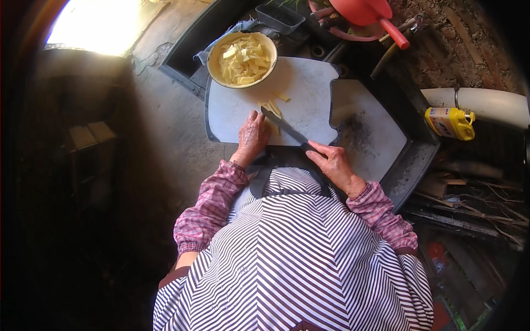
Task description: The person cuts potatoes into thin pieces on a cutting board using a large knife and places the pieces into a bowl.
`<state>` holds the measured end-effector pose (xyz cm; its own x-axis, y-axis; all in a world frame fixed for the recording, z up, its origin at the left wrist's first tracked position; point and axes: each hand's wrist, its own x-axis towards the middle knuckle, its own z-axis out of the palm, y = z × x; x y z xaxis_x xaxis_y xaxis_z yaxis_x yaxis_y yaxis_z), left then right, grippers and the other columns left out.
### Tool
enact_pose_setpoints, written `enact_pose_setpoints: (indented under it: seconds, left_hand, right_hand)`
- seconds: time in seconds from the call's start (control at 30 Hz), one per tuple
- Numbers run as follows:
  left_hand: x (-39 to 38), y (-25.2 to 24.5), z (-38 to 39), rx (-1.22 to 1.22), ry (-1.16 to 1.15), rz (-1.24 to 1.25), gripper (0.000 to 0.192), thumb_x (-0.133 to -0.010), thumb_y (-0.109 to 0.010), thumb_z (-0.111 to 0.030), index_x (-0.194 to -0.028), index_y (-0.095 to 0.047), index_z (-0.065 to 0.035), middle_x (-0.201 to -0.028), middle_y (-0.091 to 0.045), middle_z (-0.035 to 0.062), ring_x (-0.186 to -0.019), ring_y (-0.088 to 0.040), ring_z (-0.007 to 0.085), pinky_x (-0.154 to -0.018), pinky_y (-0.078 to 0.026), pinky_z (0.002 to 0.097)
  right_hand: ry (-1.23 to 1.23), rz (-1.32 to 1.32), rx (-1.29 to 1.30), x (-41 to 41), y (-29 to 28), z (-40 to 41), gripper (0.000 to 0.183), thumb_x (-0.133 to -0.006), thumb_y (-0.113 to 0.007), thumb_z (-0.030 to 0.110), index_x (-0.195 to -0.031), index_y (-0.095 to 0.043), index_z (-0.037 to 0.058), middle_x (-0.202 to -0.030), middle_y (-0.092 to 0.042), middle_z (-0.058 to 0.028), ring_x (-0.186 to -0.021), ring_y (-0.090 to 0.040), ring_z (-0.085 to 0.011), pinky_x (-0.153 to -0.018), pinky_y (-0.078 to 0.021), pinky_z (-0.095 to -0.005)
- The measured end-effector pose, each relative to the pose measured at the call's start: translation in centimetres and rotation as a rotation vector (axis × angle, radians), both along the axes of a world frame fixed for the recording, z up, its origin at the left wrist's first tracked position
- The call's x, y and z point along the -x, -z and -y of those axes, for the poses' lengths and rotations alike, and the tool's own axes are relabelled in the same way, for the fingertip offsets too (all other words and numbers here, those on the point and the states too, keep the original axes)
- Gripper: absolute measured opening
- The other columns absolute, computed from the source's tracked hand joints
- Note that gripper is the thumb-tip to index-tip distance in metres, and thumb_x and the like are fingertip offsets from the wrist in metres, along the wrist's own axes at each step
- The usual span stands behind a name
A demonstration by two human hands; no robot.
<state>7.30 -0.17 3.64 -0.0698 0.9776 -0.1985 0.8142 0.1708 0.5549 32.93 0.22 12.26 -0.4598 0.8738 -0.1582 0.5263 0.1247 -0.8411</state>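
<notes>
My right hand [333, 165] grips the dark handle of a kitchen knife [287, 127], its blade slanting up and left over a white cutting board [308, 99]. My left hand [253, 134] is on the board near the blade's tip, fingers curled against a pale yellow vegetable piece [273, 129], mostly covered by hand and blade. Just beyond the knife lie several cut vegetable strips [271, 107], with one short strip [284, 97] apart from them. At the board's far left edge, an enamel bowl [211, 62] is heaped with cut pale yellow pieces [244, 62].
A dark-rimmed counter or sink [186, 82] surrounds the board. Behind it are a black plastic tray [280, 18] and a red plastic dipper [364, 12]. To the right stand a yellow bottle [449, 123], a white pipe [492, 103] and stacked sticks [476, 202].
</notes>
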Motion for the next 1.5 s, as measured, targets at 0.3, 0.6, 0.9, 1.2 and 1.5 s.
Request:
enact_pose_setpoints:
  seconds: [0.3,0.6,0.9,1.2,1.5]
  left_hand:
    - [-0.1,-0.1,0.1,-0.039,-0.015,0.015,0.046,-0.079,-0.064,-0.009,-0.123,-0.055,-0.0038,-0.106,-0.055,0.0176,-0.095,-0.06,0.0392,-0.076,-0.052,0.0478]
    - [0.0,0.6,0.5,-0.061,-0.011,0.004,0.036,-0.079,-0.065,-0.009,-0.113,-0.056,-0.0024,-0.103,-0.054,0.0173,-0.095,-0.06,0.0397,-0.076,-0.052,0.0478]
    - [0.0,0.4,0.5,-0.084,-0.013,0.019,0.032,-0.08,-0.064,-0.01,-0.11,-0.057,-0.0015,-0.102,-0.054,0.0177,-0.094,-0.059,0.0393,-0.077,-0.051,0.0475]
    - [-0.2,0.4,0.7,-0.061,-0.048,0.002,0.036,-0.08,-0.065,-0.01,-0.114,-0.058,-0.0032,-0.102,-0.054,0.0167,-0.093,-0.059,0.0387,-0.077,-0.051,0.0472]
    - [-0.2,0.5,0.8,-0.132,-0.036,0.025,0.039,-0.079,-0.065,-0.01,-0.117,-0.057,-0.0016,-0.103,-0.055,0.0168,-0.095,-0.059,0.0385,-0.078,-0.05,0.0461]
  right_hand:
    - [0.066,0.001,0.29,2.0,1.4,-1.6,0.04,-0.091,-0.068,0.026,-0.122,-0.065,-0.0001,-0.083,-0.07,-0.0207,-0.065,-0.067,-0.0217,-0.064,-0.0534,-0.0342]
    - [0.034,0.026,0.244,0.0,-1.5,0.2,0.038,-0.091,-0.069,0.024,-0.118,-0.067,-0.0023,-0.101,-0.071,-0.0229,-0.086,-0.073,-0.0301,-0.076,-0.0558,-0.0344]
    - [-0.003,0.068,0.168,1.8,0.9,-1.6,0.041,-0.091,-0.069,0.026,-0.119,-0.066,-0.0034,-0.095,-0.072,-0.0223,-0.086,-0.072,-0.0303,-0.072,-0.0561,-0.0335]
    - [0.059,-0.017,0.471,0.1,-1.7,-0.2,0.041,-0.095,-0.066,0.025,-0.126,-0.064,-0.0009,-0.07,-0.061,-0.003,-0.056,-0.053,-0.0059,-0.049,-0.0449,-0.0222]
    - [0.085,-0.152,0.197,1.0,2.6,-0.1,0.043,-0.093,-0.069,0.028,-0.125,-0.064,-0.0004,-0.067,-0.061,-0.0056,-0.058,-0.055,-0.0067,-0.05,-0.0478,-0.0252]
